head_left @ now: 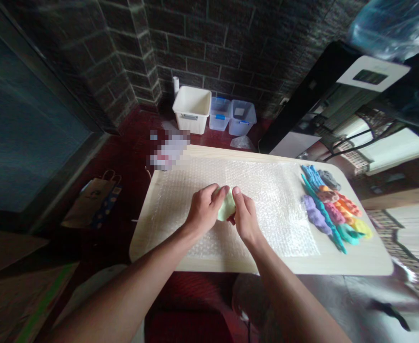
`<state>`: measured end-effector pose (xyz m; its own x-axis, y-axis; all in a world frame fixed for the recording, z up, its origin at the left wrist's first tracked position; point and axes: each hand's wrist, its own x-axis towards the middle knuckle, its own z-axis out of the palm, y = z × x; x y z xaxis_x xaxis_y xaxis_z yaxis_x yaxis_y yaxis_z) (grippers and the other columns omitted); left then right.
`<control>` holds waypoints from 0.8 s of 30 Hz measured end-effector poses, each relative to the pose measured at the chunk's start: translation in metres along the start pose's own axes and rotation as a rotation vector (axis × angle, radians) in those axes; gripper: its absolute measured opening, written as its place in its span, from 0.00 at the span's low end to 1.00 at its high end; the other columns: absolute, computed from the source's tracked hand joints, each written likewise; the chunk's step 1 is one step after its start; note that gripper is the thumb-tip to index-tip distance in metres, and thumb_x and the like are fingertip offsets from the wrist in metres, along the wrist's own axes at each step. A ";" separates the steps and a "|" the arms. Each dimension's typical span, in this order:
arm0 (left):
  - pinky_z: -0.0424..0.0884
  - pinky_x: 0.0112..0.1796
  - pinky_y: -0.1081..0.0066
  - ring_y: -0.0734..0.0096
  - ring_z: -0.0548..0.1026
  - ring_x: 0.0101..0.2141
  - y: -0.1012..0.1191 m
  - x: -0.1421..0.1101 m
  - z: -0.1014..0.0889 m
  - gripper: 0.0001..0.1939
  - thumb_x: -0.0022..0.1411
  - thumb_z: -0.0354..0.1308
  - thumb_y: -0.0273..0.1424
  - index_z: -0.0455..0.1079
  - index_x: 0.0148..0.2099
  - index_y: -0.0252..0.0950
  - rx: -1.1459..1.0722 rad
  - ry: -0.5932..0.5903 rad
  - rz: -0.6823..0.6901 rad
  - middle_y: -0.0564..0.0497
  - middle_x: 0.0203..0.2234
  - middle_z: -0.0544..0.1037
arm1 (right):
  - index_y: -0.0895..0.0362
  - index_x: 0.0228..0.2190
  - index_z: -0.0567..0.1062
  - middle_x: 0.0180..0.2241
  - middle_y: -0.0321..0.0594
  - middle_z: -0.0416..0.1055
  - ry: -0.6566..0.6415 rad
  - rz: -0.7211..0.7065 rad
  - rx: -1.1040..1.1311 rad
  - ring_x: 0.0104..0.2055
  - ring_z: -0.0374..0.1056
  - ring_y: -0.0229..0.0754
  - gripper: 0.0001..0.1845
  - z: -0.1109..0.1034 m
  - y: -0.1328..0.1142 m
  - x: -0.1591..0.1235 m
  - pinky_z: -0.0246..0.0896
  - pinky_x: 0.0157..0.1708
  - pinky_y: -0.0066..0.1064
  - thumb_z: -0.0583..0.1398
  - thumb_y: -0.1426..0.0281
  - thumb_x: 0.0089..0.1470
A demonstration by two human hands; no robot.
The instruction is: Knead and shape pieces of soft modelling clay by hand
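Observation:
Above the middle of the table, my left hand and my right hand both grip a pale green lump of modelling clay. Both thumbs lie on its top, and the other fingers are mostly hidden behind it. Beneath my hands a sheet of clear bubble wrap covers much of the tabletop. At the table's right end lies a group of soft clay-like pieces, among them a purple one, a long teal twisted strip, a blue one and a yellow one.
A blurred-out item sits at the table's far left corner. Beyond the far edge stand a white bin and two clear plastic boxes. Paper bags rest on the floor at left. A black and white machine rises at right.

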<state>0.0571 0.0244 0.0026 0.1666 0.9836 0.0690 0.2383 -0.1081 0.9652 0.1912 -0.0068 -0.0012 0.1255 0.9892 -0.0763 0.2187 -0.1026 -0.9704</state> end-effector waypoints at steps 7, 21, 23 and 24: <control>0.57 0.28 0.69 0.73 0.65 0.24 -0.002 -0.002 0.004 0.23 0.75 0.51 0.45 0.62 0.28 0.38 0.046 -0.008 0.051 0.55 0.20 0.67 | 0.55 0.21 0.68 0.18 0.35 0.64 0.102 -0.174 -0.185 0.21 0.56 0.35 0.35 0.001 -0.005 0.002 0.46 0.21 0.30 0.53 0.43 0.69; 0.58 0.25 0.72 0.75 0.65 0.22 0.002 -0.004 0.003 0.25 0.75 0.52 0.48 0.63 0.29 0.37 0.007 0.038 0.037 0.57 0.19 0.66 | 0.53 0.17 0.69 0.11 0.38 0.65 0.119 -0.065 -0.260 0.14 0.64 0.37 0.40 -0.004 -0.002 0.002 0.53 0.16 0.28 0.47 0.38 0.67; 0.58 0.24 0.73 0.75 0.65 0.22 0.002 -0.004 0.005 0.26 0.75 0.52 0.49 0.63 0.29 0.38 -0.028 0.049 0.023 0.57 0.19 0.66 | 0.53 0.18 0.70 0.11 0.37 0.65 0.135 -0.085 -0.275 0.14 0.64 0.37 0.40 -0.002 -0.003 0.003 0.52 0.16 0.28 0.47 0.38 0.68; 0.59 0.23 0.74 0.75 0.66 0.21 0.002 -0.004 0.005 0.26 0.74 0.52 0.50 0.63 0.29 0.38 -0.053 0.053 0.015 0.56 0.19 0.66 | 0.54 0.18 0.70 0.11 0.37 0.65 0.130 -0.067 -0.245 0.14 0.64 0.37 0.40 -0.002 -0.004 0.003 0.52 0.15 0.28 0.47 0.39 0.68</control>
<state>0.0620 0.0190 0.0027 0.1189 0.9883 0.0957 0.1845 -0.1167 0.9759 0.1924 -0.0038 0.0025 0.2228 0.9743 0.0320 0.4560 -0.0751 -0.8868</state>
